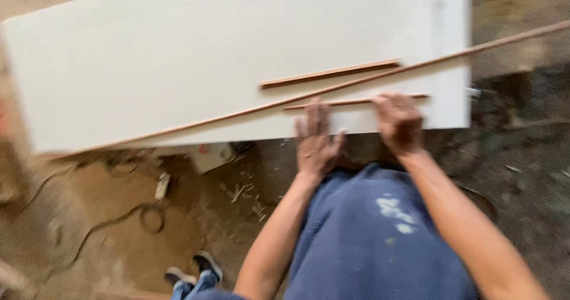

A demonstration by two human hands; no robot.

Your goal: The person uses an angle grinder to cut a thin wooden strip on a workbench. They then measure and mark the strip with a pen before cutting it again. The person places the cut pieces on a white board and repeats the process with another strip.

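A large white board (178, 56) lies flat across the upper part of the head view. Three thin wooden strips rest on it: a short one (329, 73), a very long one (368, 80) running diagonally past the board's right edge, and a short thin one (350, 103) near the front edge. My left hand (316, 137) lies flat on the board's front edge with fingers spread, its fingertips at the thin strip. My right hand (399, 122) has its fingers curled over the same strip. The picture is blurred by motion.
Below the board is a dirt floor with sawdust, wood scraps (243, 193) and a dark cable (119, 223). A small white box-like thing (211, 156) sits under the board's edge. Another person's blue shoes (193, 273) stand at the bottom.
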